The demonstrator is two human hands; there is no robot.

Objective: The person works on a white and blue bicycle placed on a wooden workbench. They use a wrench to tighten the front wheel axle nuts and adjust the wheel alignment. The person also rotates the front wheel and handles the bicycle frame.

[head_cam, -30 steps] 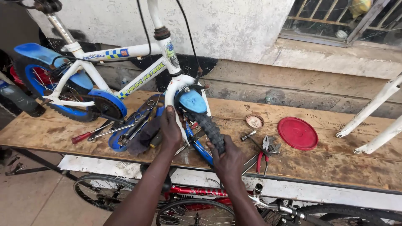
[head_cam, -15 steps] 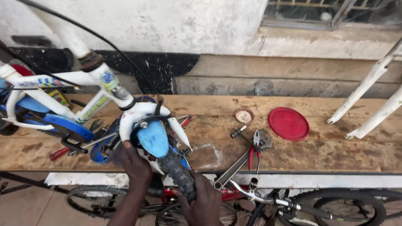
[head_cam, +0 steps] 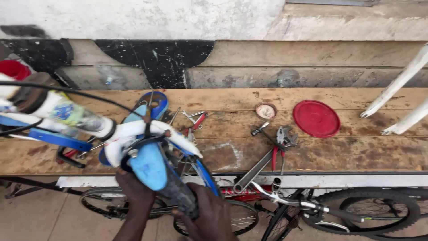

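Observation:
A small white and blue bicycle (head_cam: 133, 131) lies tilted across the left of the wooden workbench (head_cam: 339, 151). Its front end, with a blue mudguard (head_cam: 149, 167) and a black knobbly tyre (head_cam: 178, 194), hangs past the bench's near edge. My left hand (head_cam: 136, 194) grips the wheel just under the mudguard, on its left side. Lower down, my right hand (head_cam: 209, 216) is closed around the tyre. The rest of the wheel is hidden behind my hands.
On the bench lie a red round lid (head_cam: 316, 118), a small round tin lid (head_cam: 266, 110), red-handled pliers (head_cam: 281, 143), a metal bar (head_cam: 255, 173) and loose tools. Another bicycle's handlebar (head_cam: 303, 204) and wheel (head_cam: 370, 209) stand below. White tubes (head_cam: 401, 85) lean at the right.
The bicycle's front end has come toward me and down, off the bench's near edge. Both hands stayed on the wheel and moved with it, and my view dropped closer.

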